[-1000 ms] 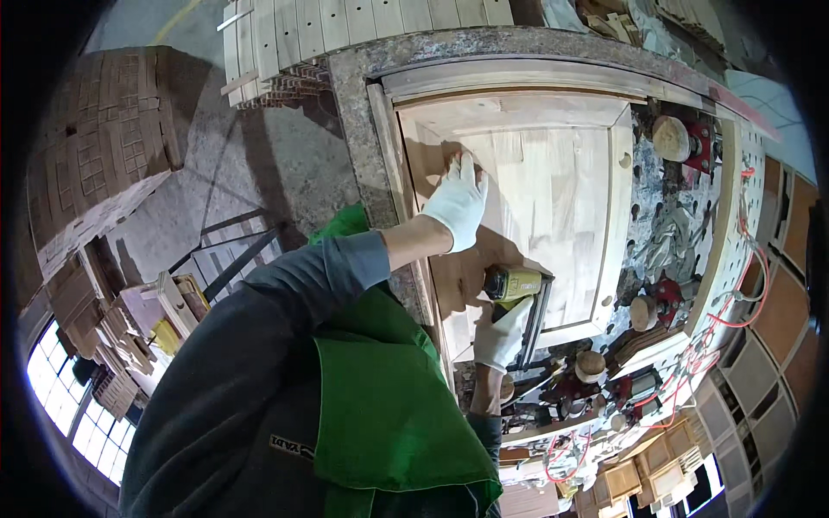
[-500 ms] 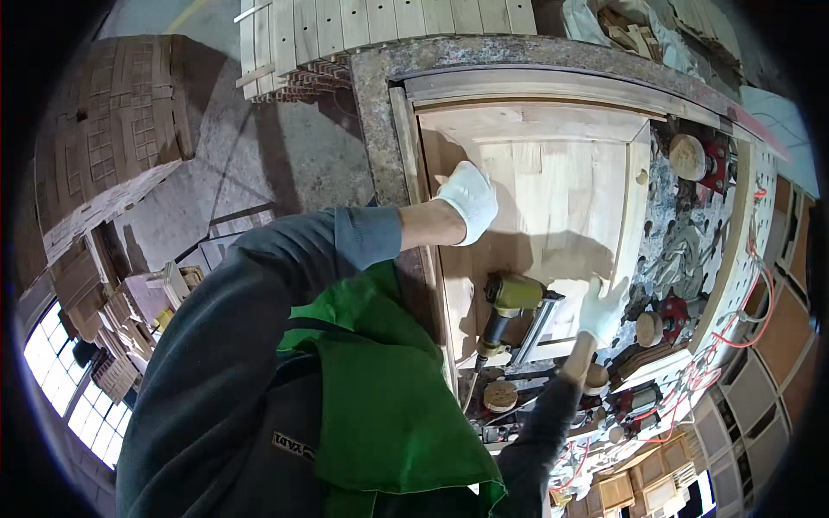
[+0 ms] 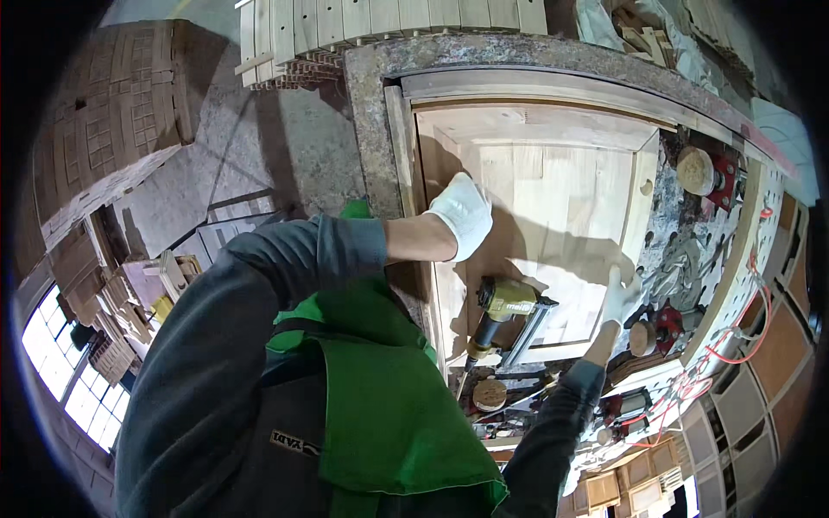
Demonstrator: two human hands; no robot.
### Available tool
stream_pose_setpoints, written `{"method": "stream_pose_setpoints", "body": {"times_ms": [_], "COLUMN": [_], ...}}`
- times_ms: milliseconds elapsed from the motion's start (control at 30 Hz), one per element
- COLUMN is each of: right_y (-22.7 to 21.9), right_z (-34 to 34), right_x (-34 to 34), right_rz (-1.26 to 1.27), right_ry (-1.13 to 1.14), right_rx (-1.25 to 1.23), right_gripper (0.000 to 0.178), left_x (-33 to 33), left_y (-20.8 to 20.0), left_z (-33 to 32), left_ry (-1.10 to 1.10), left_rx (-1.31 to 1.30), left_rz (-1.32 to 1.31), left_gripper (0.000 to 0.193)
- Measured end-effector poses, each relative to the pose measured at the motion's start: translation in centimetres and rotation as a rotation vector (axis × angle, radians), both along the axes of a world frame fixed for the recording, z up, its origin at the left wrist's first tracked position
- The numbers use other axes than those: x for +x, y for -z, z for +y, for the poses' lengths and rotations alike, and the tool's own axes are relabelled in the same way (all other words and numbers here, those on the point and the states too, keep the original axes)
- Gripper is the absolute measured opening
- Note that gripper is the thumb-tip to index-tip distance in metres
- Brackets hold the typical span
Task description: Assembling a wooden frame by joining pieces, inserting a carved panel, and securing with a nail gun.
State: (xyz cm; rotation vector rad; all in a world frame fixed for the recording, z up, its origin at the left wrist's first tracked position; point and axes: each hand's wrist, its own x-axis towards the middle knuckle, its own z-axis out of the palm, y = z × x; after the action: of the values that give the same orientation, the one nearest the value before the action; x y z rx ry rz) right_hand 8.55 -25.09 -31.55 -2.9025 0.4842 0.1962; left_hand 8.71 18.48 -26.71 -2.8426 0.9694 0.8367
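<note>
A shallow wooden box with a pale slatted panel and raised sides lies on the worktable before me. My left hand, in a white glove, is closed above the panel near the box's left side; its fingertips are hidden under it. At the box's right side, toward the near corner, my gloved right hand grips the side piece, thumb toward the panel. Between the hands, an olive-yellow air nail gun rests at the near end of the box, its dark handle toward me.
Wooden strips frame the worktable's stained edge. Red clamps with round wooden pads stand to the right, beside a crumpled grey cloth and red air hoses. Stacked boards lie beyond; a wooden stack stands far left.
My right hand has moved right and slightly away along the box's near right corner. My left hand has shifted slightly left and its thumb has tucked in. The nail gun stays inside the box.
</note>
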Motion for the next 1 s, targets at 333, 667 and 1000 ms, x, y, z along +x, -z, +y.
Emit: {"method": "stream_pose_setpoints", "body": {"times_ms": [333,667,1000], "right_y": [-0.6,0.4,1.1], "right_z": [0.0,0.2,-1.1], "right_x": [0.7,-0.3,-0.5], "right_rz": [0.073,-0.028,0.029], "right_ry": [0.028,-0.047,-0.027], "right_rx": [0.02,-0.071,-0.044], "right_gripper": [0.055,0.055,0.056], "left_x": [-0.3,0.8,0.6], "left_y": [1.0,-0.9,0.8], "left_z": [-0.1,-1.0,-2.8], "left_ry": [0.024,0.049,-0.366], "left_rx": [0.013,0.107,-0.334], "left_rz": [0.06,0.196,-0.003], "left_gripper": [0.014,0.016,0.033]}}
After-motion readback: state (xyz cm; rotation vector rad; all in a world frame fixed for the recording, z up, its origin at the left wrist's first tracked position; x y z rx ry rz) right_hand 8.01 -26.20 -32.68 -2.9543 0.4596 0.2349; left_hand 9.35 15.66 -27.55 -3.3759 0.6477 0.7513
